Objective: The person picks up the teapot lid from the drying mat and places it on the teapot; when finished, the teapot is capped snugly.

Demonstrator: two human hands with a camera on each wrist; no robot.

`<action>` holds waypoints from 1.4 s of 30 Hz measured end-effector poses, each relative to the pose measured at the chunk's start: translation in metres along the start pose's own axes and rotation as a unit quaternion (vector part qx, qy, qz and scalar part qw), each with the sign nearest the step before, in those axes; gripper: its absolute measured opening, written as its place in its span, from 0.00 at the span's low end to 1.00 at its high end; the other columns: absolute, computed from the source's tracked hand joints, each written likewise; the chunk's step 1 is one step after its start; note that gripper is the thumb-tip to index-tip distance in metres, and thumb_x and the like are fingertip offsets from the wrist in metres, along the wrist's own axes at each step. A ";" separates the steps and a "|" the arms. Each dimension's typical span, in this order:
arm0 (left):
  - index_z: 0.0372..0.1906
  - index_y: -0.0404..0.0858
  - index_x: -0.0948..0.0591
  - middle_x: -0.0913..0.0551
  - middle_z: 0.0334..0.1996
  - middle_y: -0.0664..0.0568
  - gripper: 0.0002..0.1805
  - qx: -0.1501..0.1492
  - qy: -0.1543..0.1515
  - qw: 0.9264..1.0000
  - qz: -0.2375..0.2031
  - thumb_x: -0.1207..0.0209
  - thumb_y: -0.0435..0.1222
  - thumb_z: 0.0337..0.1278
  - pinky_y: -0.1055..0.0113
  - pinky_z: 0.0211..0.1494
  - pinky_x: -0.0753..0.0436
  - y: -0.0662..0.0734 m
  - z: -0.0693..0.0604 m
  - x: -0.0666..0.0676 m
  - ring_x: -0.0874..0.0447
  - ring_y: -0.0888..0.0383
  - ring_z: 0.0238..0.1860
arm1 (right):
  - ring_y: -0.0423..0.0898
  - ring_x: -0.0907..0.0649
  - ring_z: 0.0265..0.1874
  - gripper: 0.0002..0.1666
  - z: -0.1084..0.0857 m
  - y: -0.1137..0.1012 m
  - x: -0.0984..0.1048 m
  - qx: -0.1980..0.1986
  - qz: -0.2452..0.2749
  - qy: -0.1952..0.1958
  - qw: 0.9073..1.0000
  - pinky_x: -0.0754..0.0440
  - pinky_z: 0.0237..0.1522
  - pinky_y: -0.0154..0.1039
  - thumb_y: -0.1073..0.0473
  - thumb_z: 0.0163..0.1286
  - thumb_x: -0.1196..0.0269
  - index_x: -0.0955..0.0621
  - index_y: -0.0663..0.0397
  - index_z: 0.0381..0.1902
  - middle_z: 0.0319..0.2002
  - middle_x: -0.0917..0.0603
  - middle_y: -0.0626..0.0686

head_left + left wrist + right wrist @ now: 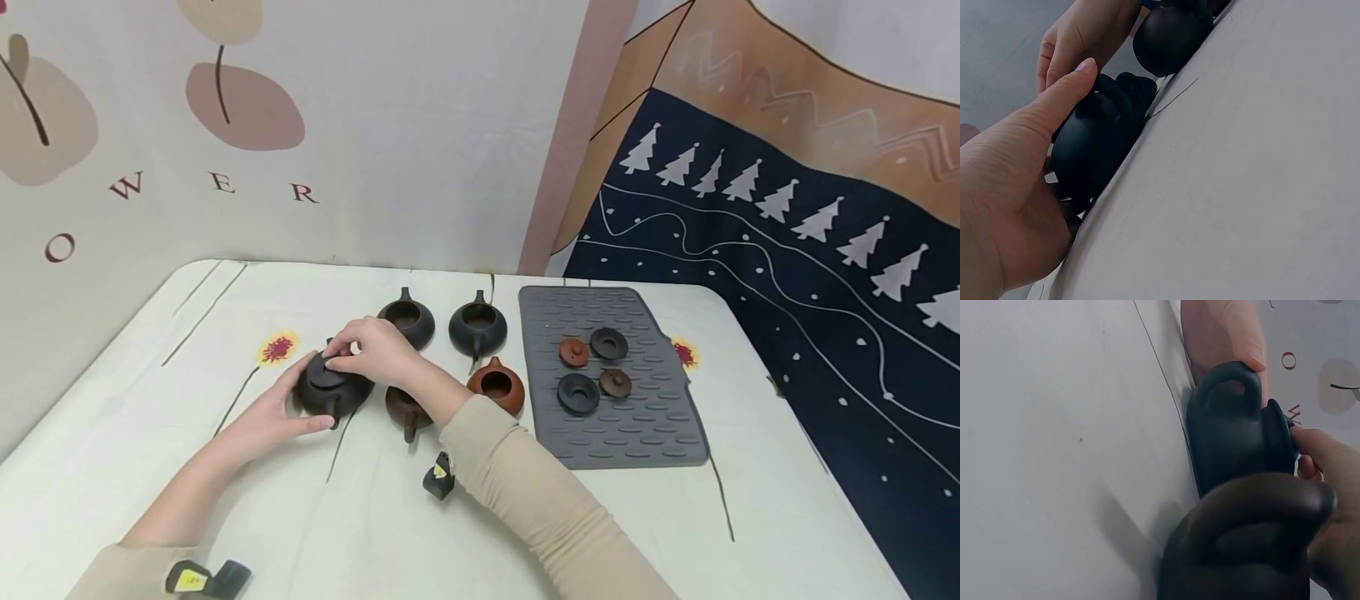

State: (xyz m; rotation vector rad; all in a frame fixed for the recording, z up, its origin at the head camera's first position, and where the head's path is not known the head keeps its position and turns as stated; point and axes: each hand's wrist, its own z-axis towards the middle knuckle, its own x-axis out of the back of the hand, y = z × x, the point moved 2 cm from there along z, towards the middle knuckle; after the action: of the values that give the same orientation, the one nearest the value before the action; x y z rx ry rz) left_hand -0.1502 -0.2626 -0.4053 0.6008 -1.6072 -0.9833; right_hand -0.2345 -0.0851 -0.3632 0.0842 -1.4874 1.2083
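My left hand (264, 419) holds a black clay teapot (349, 395) at the left of the table, its fingers round the far side and its thumb by the handle. With my right hand (378, 352) I pinch the knob of a black lid (326, 372) at that teapot's mouth. In the right wrist view the lid (1280, 436) looks slightly tilted at the rim; whether it is fully seated I cannot tell. The left wrist view shows the thumb against the teapot (1085, 147). A brown teapot (405, 408) stands just right of it, partly behind my right arm.
Two dark lidless teapots, one at left (415, 331) and one at right (477, 339), stand behind. A reddish lidless teapot (504, 392) is near my right forearm. On a grey mat (637, 437) lie several lids, including a red lid (574, 352) and a brown lid (615, 382).
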 end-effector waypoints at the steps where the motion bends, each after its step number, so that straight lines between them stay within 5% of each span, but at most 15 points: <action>1: 0.77 0.40 0.59 0.56 0.73 0.32 0.57 0.000 0.000 1.000 0.000 0.31 0.38 0.51 0.33 0.64 0.52 0.000 0.000 0.000 0.59 0.35 0.71 | 0.36 0.27 0.34 0.07 0.001 0.000 -0.001 0.000 0.000 0.000 1.000 0.33 0.34 0.23 0.53 0.64 0.33 0.12 0.45 0.39 0.27 0.22 0.37; 15: 0.77 0.40 0.59 0.57 0.73 0.32 0.57 0.007 -0.001 1.000 0.003 0.31 0.39 0.52 0.31 0.62 0.52 0.000 0.000 0.000 0.59 0.34 0.71 | 0.34 0.27 0.29 0.08 0.000 0.002 -0.006 -0.018 0.028 -0.007 0.999 0.31 0.32 0.24 0.53 0.63 0.32 0.13 0.45 0.39 0.27 0.22 0.38; 27: 0.77 0.41 0.59 0.57 0.73 0.32 0.58 0.018 -0.001 1.000 0.010 0.31 0.41 0.51 0.30 0.62 0.51 -0.001 0.000 0.000 0.59 0.33 0.71 | 0.43 0.22 0.39 0.10 -0.019 -0.009 0.023 0.009 0.042 -0.005 0.999 0.30 0.40 0.23 0.54 0.62 0.31 0.13 0.48 0.41 0.32 0.19 0.38; 42: 0.77 0.39 0.58 0.56 0.73 0.32 0.58 0.018 0.004 1.000 0.008 0.30 0.43 0.50 0.30 0.63 0.54 -0.003 0.000 -0.001 0.60 0.34 0.71 | 0.43 0.26 0.36 0.10 -0.064 -0.016 0.061 0.060 0.080 0.042 0.994 0.26 0.39 0.34 0.58 0.61 0.30 0.14 0.53 0.40 0.31 0.20 0.43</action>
State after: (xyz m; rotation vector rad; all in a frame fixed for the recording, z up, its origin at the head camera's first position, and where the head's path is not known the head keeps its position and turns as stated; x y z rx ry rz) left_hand -0.1502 -0.2631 -0.4083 0.6142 -1.6229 -0.9411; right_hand -0.2006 -0.0146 -0.3186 -0.0055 -1.3684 1.4122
